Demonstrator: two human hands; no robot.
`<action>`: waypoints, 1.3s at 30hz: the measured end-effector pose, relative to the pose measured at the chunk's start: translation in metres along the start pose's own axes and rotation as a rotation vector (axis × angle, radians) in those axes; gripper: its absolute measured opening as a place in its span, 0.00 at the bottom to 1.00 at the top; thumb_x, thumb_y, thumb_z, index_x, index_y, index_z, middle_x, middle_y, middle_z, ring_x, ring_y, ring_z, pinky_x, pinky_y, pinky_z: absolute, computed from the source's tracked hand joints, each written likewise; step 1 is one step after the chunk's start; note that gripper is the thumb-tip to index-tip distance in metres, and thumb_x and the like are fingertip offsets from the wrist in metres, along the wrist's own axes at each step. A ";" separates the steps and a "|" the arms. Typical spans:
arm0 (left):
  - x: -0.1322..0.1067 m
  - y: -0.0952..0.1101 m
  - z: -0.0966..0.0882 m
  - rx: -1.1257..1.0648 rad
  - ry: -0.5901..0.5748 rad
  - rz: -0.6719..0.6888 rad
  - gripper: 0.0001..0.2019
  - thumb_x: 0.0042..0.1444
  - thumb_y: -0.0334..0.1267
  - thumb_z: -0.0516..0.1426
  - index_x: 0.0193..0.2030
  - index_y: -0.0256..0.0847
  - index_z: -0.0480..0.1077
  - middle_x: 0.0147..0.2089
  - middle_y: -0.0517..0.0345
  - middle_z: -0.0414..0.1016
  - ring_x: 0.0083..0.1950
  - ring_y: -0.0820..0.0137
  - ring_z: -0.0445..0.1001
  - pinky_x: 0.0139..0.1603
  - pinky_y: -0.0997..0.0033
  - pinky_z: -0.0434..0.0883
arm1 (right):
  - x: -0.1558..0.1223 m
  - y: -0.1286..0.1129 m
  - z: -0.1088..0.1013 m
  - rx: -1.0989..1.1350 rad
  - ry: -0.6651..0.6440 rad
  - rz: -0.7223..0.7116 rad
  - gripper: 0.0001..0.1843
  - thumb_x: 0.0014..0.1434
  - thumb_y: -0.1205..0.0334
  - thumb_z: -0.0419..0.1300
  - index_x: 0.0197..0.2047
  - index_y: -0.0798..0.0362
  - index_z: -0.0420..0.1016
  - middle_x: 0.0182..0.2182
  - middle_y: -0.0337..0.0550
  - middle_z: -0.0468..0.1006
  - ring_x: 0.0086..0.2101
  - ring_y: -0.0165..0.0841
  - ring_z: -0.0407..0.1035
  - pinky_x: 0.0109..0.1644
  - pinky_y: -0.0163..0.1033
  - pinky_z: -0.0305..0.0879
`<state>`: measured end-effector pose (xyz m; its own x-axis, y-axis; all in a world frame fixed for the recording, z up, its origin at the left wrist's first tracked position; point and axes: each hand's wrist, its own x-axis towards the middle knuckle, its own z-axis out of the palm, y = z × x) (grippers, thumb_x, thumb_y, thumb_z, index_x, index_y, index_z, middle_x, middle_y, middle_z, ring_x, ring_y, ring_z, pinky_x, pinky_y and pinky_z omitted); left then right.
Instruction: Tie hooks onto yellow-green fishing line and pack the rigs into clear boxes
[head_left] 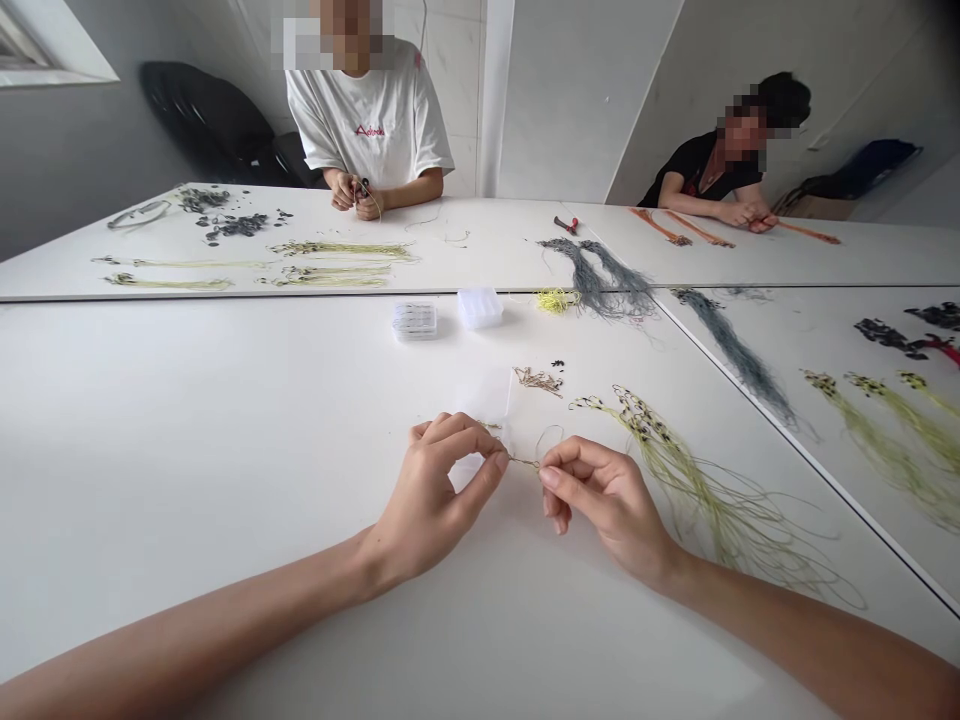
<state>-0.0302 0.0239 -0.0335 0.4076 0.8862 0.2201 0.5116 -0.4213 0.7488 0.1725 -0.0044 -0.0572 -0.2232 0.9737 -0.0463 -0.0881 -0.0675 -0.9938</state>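
Observation:
Between my two hands stretches a thin brass-coloured wire piece [524, 461], too small to make out fully. My left hand [439, 475] pinches its left end between thumb and fingertips. On its right end, the thumb and forefinger of my right hand [604, 495] are closed. A fine loop of line [550, 436] rises beside the right fingers. Partly hidden behind my left hand is a clear plastic box with its lid [484, 392] raised. Just beyond lie a pile of small brass-coloured metal pieces [537, 380] and a few tiny black bits [557, 364].
Right of my hands lies a bundle of yellow-green lines [705, 500] with dark ends. Farther off are two small clear boxes [415, 322], a yellow coil [553, 300] and grey-blue strands [596, 280]. Two people [371, 120] work across the white table [187, 430].

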 end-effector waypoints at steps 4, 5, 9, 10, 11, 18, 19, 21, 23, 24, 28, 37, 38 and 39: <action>0.001 0.000 0.000 -0.020 -0.008 -0.016 0.06 0.64 0.37 0.52 0.36 0.43 0.68 0.39 0.63 0.72 0.42 0.70 0.68 0.51 0.63 0.56 | 0.000 -0.001 0.002 -0.013 -0.001 -0.008 0.10 0.62 0.57 0.60 0.33 0.54 0.71 0.23 0.37 0.73 0.23 0.26 0.66 0.28 0.34 0.67; 0.001 0.000 0.000 -0.025 -0.012 -0.021 0.06 0.64 0.37 0.52 0.36 0.43 0.68 0.39 0.63 0.72 0.42 0.70 0.68 0.51 0.63 0.56 | 0.000 -0.002 0.002 -0.013 -0.002 -0.008 0.10 0.63 0.56 0.59 0.34 0.54 0.70 0.23 0.37 0.73 0.23 0.26 0.66 0.28 0.34 0.67; 0.000 0.001 0.000 -0.039 -0.021 -0.033 0.06 0.64 0.37 0.52 0.36 0.44 0.68 0.39 0.64 0.72 0.42 0.71 0.68 0.51 0.64 0.56 | 0.000 -0.002 0.002 -0.021 -0.008 -0.017 0.10 0.63 0.56 0.58 0.34 0.53 0.69 0.23 0.37 0.73 0.23 0.27 0.66 0.29 0.35 0.66; 0.000 0.001 0.000 -0.041 -0.022 -0.035 0.06 0.64 0.37 0.52 0.36 0.44 0.68 0.39 0.65 0.72 0.42 0.71 0.68 0.51 0.64 0.56 | 0.000 -0.002 0.001 -0.024 -0.009 -0.020 0.10 0.64 0.56 0.58 0.34 0.53 0.69 0.23 0.37 0.73 0.24 0.27 0.66 0.29 0.35 0.66; 0.000 0.001 0.000 -0.044 -0.023 -0.036 0.06 0.64 0.37 0.52 0.36 0.44 0.68 0.39 0.65 0.72 0.42 0.71 0.68 0.51 0.64 0.55 | 0.000 -0.002 0.001 -0.027 -0.009 -0.025 0.10 0.64 0.56 0.58 0.34 0.53 0.69 0.23 0.37 0.73 0.24 0.27 0.66 0.29 0.35 0.66; 0.000 0.002 -0.001 -0.086 -0.048 -0.067 0.08 0.65 0.38 0.52 0.34 0.44 0.67 0.38 0.65 0.71 0.42 0.71 0.68 0.53 0.65 0.55 | -0.002 -0.003 0.001 -0.033 -0.013 -0.035 0.09 0.65 0.56 0.57 0.35 0.53 0.68 0.24 0.37 0.72 0.25 0.27 0.66 0.31 0.36 0.65; 0.000 0.003 -0.001 -0.094 -0.056 -0.068 0.08 0.65 0.38 0.52 0.34 0.43 0.67 0.37 0.65 0.71 0.42 0.71 0.68 0.52 0.65 0.56 | -0.001 -0.003 0.001 -0.031 -0.012 -0.036 0.09 0.65 0.57 0.56 0.35 0.52 0.67 0.24 0.37 0.72 0.25 0.27 0.65 0.31 0.36 0.65; 0.000 0.003 -0.002 -0.110 -0.070 -0.065 0.08 0.65 0.38 0.52 0.34 0.43 0.67 0.37 0.65 0.71 0.42 0.71 0.68 0.52 0.65 0.56 | -0.001 -0.003 0.001 -0.017 -0.013 -0.037 0.09 0.65 0.57 0.56 0.35 0.52 0.67 0.24 0.37 0.72 0.25 0.28 0.65 0.31 0.36 0.64; 0.000 0.003 -0.002 -0.120 -0.082 -0.063 0.08 0.64 0.38 0.52 0.34 0.43 0.67 0.37 0.64 0.70 0.42 0.71 0.68 0.52 0.64 0.56 | 0.000 -0.003 0.000 0.007 -0.016 -0.033 0.08 0.65 0.57 0.56 0.36 0.52 0.67 0.24 0.37 0.72 0.25 0.28 0.64 0.31 0.36 0.63; 0.000 0.003 -0.002 -0.121 -0.087 -0.065 0.08 0.64 0.38 0.52 0.34 0.43 0.67 0.37 0.64 0.70 0.42 0.71 0.68 0.52 0.64 0.56 | 0.001 -0.002 0.000 0.021 -0.019 -0.031 0.08 0.65 0.57 0.55 0.36 0.52 0.67 0.24 0.37 0.71 0.26 0.28 0.64 0.31 0.35 0.63; 0.000 0.002 -0.002 -0.129 -0.102 -0.063 0.08 0.64 0.38 0.52 0.33 0.43 0.67 0.36 0.63 0.70 0.42 0.69 0.68 0.52 0.63 0.56 | 0.003 0.000 -0.002 0.058 -0.033 -0.027 0.08 0.66 0.57 0.55 0.36 0.52 0.66 0.24 0.36 0.70 0.26 0.28 0.63 0.31 0.35 0.61; 0.001 0.003 -0.003 -0.127 -0.099 -0.056 0.09 0.64 0.38 0.51 0.33 0.42 0.67 0.36 0.60 0.71 0.42 0.68 0.68 0.51 0.62 0.58 | 0.004 -0.002 -0.003 0.002 -0.024 -0.048 0.09 0.65 0.56 0.55 0.37 0.52 0.66 0.23 0.35 0.66 0.26 0.28 0.60 0.29 0.35 0.57; 0.001 0.002 -0.003 -0.123 -0.099 -0.058 0.09 0.64 0.38 0.51 0.33 0.42 0.67 0.36 0.60 0.71 0.42 0.67 0.68 0.51 0.61 0.58 | 0.004 -0.002 -0.003 -0.011 -0.026 -0.051 0.08 0.64 0.56 0.56 0.37 0.52 0.66 0.23 0.35 0.65 0.26 0.28 0.60 0.30 0.35 0.57; 0.001 0.002 -0.002 -0.119 -0.100 -0.060 0.09 0.64 0.39 0.51 0.33 0.42 0.67 0.36 0.60 0.71 0.42 0.67 0.68 0.52 0.61 0.58 | 0.004 -0.002 -0.004 -0.027 -0.028 -0.051 0.08 0.64 0.56 0.57 0.38 0.52 0.67 0.23 0.35 0.65 0.26 0.29 0.60 0.30 0.35 0.57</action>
<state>-0.0308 0.0241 -0.0302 0.4549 0.8832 0.1136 0.4471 -0.3368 0.8287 0.1757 0.0004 -0.0557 -0.2463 0.9692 0.0074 -0.0738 -0.0111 -0.9972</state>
